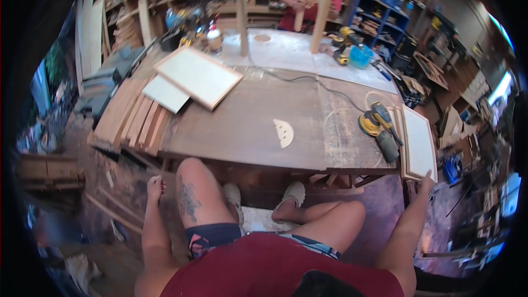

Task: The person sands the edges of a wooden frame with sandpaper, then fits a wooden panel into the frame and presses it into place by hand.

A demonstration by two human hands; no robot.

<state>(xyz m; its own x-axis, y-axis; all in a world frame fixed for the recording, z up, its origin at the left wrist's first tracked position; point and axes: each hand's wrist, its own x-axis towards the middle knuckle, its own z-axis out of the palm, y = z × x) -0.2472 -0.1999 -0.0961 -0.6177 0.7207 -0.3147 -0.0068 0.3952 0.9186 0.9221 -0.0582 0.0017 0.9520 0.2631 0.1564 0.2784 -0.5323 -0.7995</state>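
At the right end of the workbench, my right hand (427, 180) holds the near corner of a white panel with a wooden edge (419, 142). That panel lies on other wood-edged pieces at the bench's side. My left hand (157, 187) is closed in a fist beside my left knee, below the bench edge, and nothing shows in it. A yellow and black orbital sander (376, 124) rests on the bench just left of the panel. A pale half-round sheet with several holes (284, 133) lies near the bench's middle.
Two white panels (199, 76) overlap at the bench's left, beside stacked wooden boards (124, 109). A cord (297, 79) crosses the bench (242, 126). Beyond, a co-worker in red (290, 1) handles a wooden frame (320, 8). A blue container (360, 56) and power tools stand near it.
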